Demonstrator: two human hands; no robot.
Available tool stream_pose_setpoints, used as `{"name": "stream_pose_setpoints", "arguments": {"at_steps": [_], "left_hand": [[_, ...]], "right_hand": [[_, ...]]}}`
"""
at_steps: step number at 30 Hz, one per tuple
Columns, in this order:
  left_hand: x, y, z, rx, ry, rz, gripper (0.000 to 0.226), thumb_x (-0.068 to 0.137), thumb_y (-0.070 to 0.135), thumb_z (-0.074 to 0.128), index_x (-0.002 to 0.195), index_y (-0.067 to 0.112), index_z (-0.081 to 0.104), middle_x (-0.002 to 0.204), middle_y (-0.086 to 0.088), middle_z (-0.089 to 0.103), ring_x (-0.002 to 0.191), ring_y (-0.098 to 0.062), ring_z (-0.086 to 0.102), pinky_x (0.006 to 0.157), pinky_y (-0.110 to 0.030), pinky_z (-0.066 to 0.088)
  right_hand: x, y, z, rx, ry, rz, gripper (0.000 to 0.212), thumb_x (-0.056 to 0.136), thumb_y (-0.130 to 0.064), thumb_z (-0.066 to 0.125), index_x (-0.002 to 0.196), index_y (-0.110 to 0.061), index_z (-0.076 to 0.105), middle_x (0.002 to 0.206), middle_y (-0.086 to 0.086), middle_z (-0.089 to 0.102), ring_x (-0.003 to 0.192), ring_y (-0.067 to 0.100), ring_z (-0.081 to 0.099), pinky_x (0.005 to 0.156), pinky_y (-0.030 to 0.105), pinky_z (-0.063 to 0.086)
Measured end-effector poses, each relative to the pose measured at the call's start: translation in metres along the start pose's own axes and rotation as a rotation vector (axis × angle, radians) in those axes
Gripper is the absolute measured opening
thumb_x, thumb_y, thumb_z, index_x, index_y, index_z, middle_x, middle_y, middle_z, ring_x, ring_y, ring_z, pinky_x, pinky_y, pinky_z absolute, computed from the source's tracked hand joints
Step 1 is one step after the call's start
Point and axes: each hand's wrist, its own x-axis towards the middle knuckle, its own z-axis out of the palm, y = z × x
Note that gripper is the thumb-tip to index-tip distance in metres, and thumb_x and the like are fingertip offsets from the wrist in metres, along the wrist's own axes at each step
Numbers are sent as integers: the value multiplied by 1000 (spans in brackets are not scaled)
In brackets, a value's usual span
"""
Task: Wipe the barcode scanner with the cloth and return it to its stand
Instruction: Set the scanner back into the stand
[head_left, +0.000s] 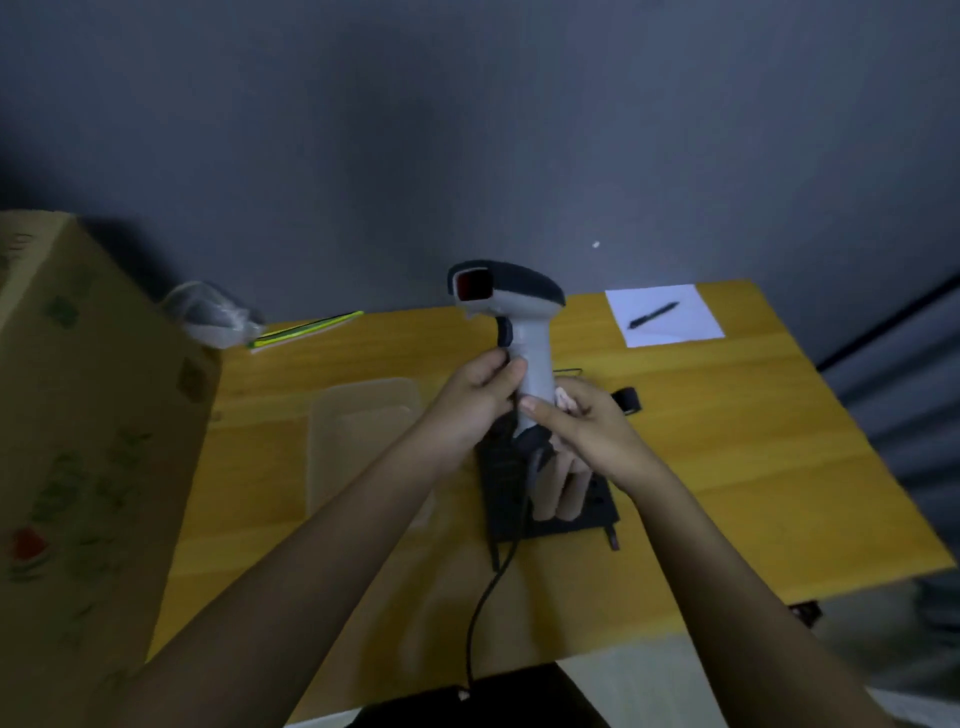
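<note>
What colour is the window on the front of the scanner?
Red, in a black frame; the barcode scanner's window shows best in the head view.

This looks like a small shop counter or stockroom packing desk. A grey and black handheld barcode scanner (511, 322) with a red window is held upright over a yellow wood-grain tabletop (753, 457), near a white sheet of paper (675, 332) with a black pen (653, 315) on it. A large brown cardboard carton (88, 441) with green printing stands at the left, against a plain dark grey wall (467, 130).
</note>
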Motion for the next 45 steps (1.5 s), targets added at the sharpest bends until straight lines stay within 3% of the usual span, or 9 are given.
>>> {"name": "stream_pose_setpoints", "arguments": {"at_steps": [2,7,10,14,17,24,31,38,45], "left_hand": [[16,-5,28,-13,-19,-22,21,98,20,40,109,13,56,101,-3,65,95,-15,64,91,-31,51],[47,-21,96,-140,-38,-122,29,98,27,38,115,11,56,104,-8,63,101,-24,58,88,-36,48],[68,-31,127,-105,-62,-165,36,99,30,35,125,11,52,120,-8,59,115,-24,53,103,-41,39],[98,-47,146,177,-46,-241,43,94,8,41,137,13,40,140,-6,48,131,-22,42,108,-38,33],[109,-65,144,521,40,-292,60,89,-3,39,145,15,23,151,-7,32,132,-23,38,94,-34,43],[141,-123,122,1180,-39,-202,61,76,14,62,133,17,38,127,-8,54,120,-29,47,96,-44,38],[174,-144,107,1080,-129,-184,19,83,18,61,100,9,59,88,-13,69,72,-26,65,67,-45,55],[177,-162,107,1136,-168,-97,37,87,11,59,121,2,46,110,-22,63,98,-34,60,75,-44,51],[185,-179,103,1136,-176,-54,32,86,8,59,114,-3,46,107,-25,63,96,-37,61,75,-44,50]], "right_hand": [[-11,8,-25,81,41,43,25,86,-31,63,89,-7,68,81,20,68,73,22,65,65,28,48],[-24,34,-88,99,-2,192,20,89,-28,60,81,-10,66,64,-2,65,60,10,60,58,22,43],[-27,52,-125,67,60,201,21,89,-29,61,84,-9,66,76,18,64,68,22,61,62,33,43],[-25,81,-161,-27,170,189,25,88,-30,62,82,-6,62,84,27,65,73,34,67,62,46,53],[-16,106,-173,-166,213,173,34,88,-33,61,81,1,59,86,25,59,72,31,63,58,38,50],[3,157,-151,-177,349,238,37,87,-36,60,65,-10,47,74,7,46,60,19,51,50,28,38],[15,182,-135,-151,409,192,34,87,-32,62,62,-18,43,71,-3,42,62,16,46,55,26,36],[11,199,-118,-181,469,143,35,83,-42,62,66,-15,48,72,-5,42,64,18,47,54,23,37],[10,205,-106,-335,513,121,35,81,-46,55,70,-13,55,73,-9,43,69,19,48,59,27,34]]}}
